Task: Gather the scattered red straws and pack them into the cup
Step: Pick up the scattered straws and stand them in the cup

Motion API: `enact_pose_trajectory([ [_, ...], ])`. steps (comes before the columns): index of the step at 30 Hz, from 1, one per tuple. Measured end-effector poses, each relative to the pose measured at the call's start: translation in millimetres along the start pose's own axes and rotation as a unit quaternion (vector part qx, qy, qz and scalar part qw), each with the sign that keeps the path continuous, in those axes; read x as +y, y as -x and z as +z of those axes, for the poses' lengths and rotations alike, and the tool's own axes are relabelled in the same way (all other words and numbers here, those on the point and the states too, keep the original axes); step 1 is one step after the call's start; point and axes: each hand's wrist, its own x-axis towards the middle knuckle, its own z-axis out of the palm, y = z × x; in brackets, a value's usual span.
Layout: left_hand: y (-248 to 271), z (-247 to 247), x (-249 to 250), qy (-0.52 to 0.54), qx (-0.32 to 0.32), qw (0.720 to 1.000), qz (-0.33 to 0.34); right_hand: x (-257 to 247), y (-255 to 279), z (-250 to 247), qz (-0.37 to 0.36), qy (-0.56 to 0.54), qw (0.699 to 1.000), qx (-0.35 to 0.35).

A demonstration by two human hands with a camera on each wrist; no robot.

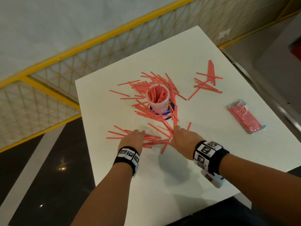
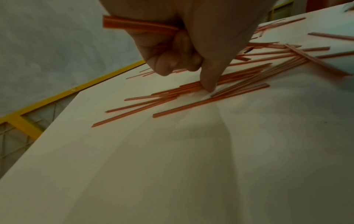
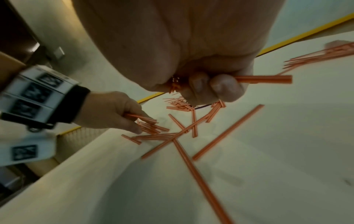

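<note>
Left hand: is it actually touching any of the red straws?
Touching. In the left wrist view the left hand grips red straws in its curled fingers, and one extended finger presses on straws lying on the table.

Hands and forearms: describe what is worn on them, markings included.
Both forearms are bare, with no sleeves. The left hand and the right hand are ungloved. Each wrist carries a black wristband ringed with white square tiles printed with black-and-white fiducial patterns: the left wristband and the right wristband. A white block bearing another such marker hangs under the right wrist. No rings or watches are visible.
</note>
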Motion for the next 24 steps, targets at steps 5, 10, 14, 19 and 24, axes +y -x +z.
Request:
enact_pose_trajectory([
  [5,-1.9,-11.3,15.1,-0.053,-0.010,0.998,0.009,20.3,25.1,7.7,-0.003,-0.081,0.997,-0.015],
  [10,-9.5,-7.1,24.4,-0.035,-0.016,0.999,-0.003,26.2,32.4,7.1,0.008,-0.179,0.984,-0.024],
  [14,-9.3,-3.7,28.3,-0.033,-0.021,0.999,-0.026,24.6,34.3,-3.5,-0.010,-0.236,0.972,-0.020],
  [19,-2.7,-7.1,32.7,0.048,0.042,0.997,-0.045,21.6,40.0,-24.4,-0.044,-0.255,0.966,-0.005],
  [24,22.9,-43.3,32.9,0.282,0.113,0.950,-0.077,9.9,50.9,-50.2,-0.089,-0.321,0.943,0.018],
])
